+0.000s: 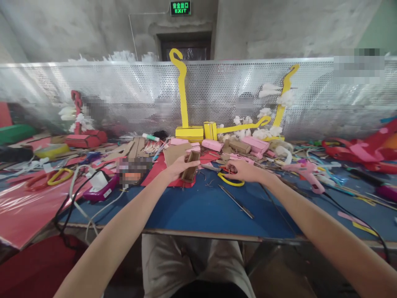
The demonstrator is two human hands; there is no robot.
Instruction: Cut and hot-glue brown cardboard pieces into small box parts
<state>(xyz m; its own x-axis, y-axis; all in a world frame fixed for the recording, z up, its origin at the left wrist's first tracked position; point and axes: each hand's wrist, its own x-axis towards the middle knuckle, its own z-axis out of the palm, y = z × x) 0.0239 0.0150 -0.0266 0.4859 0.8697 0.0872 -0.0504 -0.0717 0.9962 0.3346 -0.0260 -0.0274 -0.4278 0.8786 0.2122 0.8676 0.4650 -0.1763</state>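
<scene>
Left hand (180,165) fingers closed on cardboard box (194,157), frame centre; right hand (237,169) at scissors (211,167) just right, can't tell finger grip; blades point left, so slipping leftward could nick left hand.

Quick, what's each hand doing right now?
Left hand: closed on a small cardboard box.
Right hand: fingers curled at the handles of the scissors; can't tell if it grips them.

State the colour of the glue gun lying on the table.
The glue gun is pink, clearest in the head view.
</scene>
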